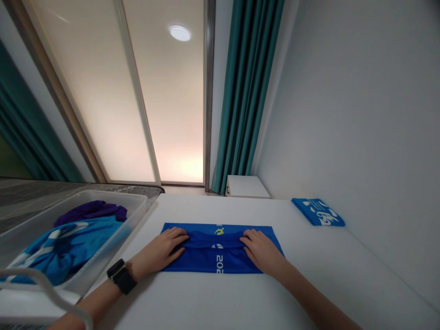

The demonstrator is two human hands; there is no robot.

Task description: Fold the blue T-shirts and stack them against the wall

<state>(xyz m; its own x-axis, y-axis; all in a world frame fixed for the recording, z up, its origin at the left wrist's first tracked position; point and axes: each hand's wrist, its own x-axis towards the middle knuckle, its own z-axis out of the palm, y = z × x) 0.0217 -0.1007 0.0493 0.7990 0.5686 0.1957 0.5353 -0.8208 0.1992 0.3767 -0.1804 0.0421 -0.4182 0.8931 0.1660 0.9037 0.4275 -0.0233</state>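
A blue shirt [220,250] with white and yellow print lies partly folded on the white table [309,275] in front of me. My left hand [161,251], with a black watch on its wrist, rests flat on the shirt's left part, fingers stretched out. My right hand [261,250] lies flat on the shirt's right part, fingers also stretched toward the middle fold. Neither hand grips the cloth.
A translucent plastic bin [137,206] at the left holds blue and purple garments [68,243]. A folded blue shirt [318,211] lies at the table's far right by the wall. A small white cabinet [247,186] and teal curtains [245,91] stand behind.
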